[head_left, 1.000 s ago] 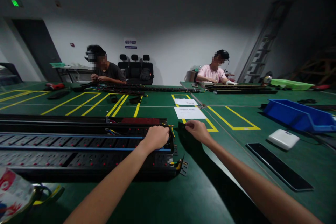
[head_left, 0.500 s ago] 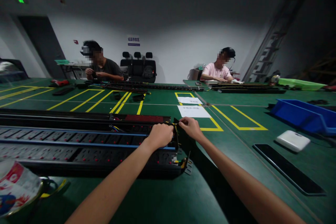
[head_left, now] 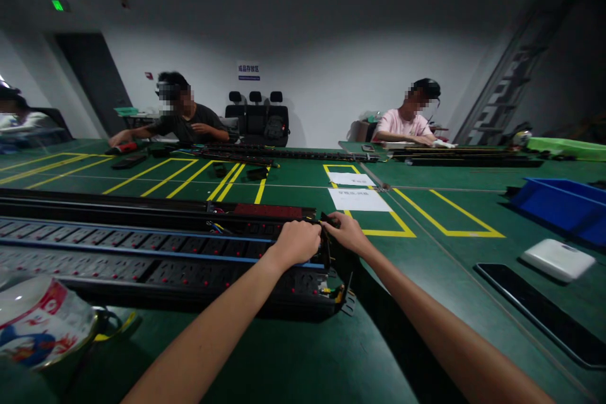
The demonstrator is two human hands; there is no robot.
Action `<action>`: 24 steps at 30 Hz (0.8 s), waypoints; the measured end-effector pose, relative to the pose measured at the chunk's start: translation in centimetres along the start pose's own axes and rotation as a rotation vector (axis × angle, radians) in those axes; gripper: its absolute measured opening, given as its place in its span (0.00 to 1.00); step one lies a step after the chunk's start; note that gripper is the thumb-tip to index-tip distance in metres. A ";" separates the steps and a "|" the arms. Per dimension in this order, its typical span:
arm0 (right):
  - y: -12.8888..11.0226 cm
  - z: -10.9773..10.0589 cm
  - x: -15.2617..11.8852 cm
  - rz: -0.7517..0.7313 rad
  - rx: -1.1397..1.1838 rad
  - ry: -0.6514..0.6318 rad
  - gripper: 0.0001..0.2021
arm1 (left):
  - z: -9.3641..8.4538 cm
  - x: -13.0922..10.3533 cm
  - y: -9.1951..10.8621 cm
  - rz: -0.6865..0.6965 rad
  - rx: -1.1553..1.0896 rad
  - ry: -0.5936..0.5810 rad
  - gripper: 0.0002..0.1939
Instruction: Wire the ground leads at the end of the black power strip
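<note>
Long black power strips (head_left: 199,274) with rows of sockets and small red switches lie side by side on the green table, reaching left out of view. At the right end of the far strip, my left hand (head_left: 299,241) is closed with its fingers curled down; what they grip is hidden. My right hand (head_left: 348,232) pinches a small dark end plate (head_left: 326,219) at that same end, close to the left fingertips. The nearest strip's end shows yellow-green wire and a tilted metal bracket (head_left: 349,303), apart from both hands.
A patterned tub (head_left: 47,322) stands front left. To the right are a phone (head_left: 544,309), a white case (head_left: 558,260) and a blue bin (head_left: 563,205). Paper sheets (head_left: 360,199) lie beyond my hands. Co-workers sit across the table, one reaching toward a red tool (head_left: 124,148).
The view has swung slightly left, so everything sits farther right. Both hands stay at the strip's end. The co-worker at left has stretched an arm toward the red tool.
</note>
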State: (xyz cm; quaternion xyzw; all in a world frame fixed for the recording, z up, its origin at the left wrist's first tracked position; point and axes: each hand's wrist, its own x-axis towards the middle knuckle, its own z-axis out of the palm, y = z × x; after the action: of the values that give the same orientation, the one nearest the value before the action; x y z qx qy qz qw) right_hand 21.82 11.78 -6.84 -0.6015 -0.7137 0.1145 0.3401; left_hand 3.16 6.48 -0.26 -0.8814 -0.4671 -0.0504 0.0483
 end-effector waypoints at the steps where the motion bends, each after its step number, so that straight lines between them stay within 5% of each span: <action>1: 0.0 0.3 0.1 -0.010 -0.024 0.007 0.12 | -0.1 0.0 0.0 -0.004 0.001 -0.005 0.17; 8: 0.4 0.5 0.8 -0.083 -0.056 -0.029 0.07 | -0.3 -0.2 0.2 -0.020 0.008 -0.026 0.16; 13: 1.2 -2.5 -1.9 -0.150 0.029 -0.166 0.19 | -0.1 -0.1 0.2 -0.025 0.010 -0.014 0.15; 19: 5.6 -12.0 -9.7 -0.053 -0.216 -0.289 0.17 | -0.4 0.2 0.2 -0.033 -0.002 -0.017 0.16; 24: 11.5 -21.2 -16.7 0.229 -0.519 0.083 0.25 | -0.5 0.8 -0.1 -0.051 -0.021 -0.042 0.17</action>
State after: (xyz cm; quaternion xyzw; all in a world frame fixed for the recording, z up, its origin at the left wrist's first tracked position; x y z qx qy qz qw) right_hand 44.77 -6.22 -3.47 -0.7493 -0.6321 -0.0590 0.1885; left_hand 3.54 7.11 0.30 -0.8705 -0.4898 -0.0380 0.0281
